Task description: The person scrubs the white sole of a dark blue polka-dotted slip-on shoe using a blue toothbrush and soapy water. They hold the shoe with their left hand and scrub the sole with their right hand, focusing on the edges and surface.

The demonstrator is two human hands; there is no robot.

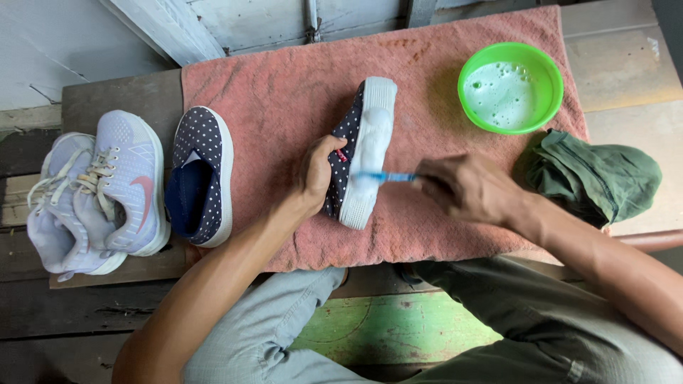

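Left hand [318, 173] grips a dotted shoe [361, 142] tipped on its side on the towel [284, 85], sole rightward (long axis running away from the person); right hand [466, 188] clasps a toothbrush [384, 176] lying crosswise against the soapy sole.

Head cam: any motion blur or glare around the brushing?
Head view: right hand and blue toothbrush smeared by motion blur; left hand and the dotted shoe it holds stay sharp; soft even daylight, no glare, faint sheen on the green bowl.

Toothbrush [388, 176] on tilted shoe's [359, 153] soapy sole
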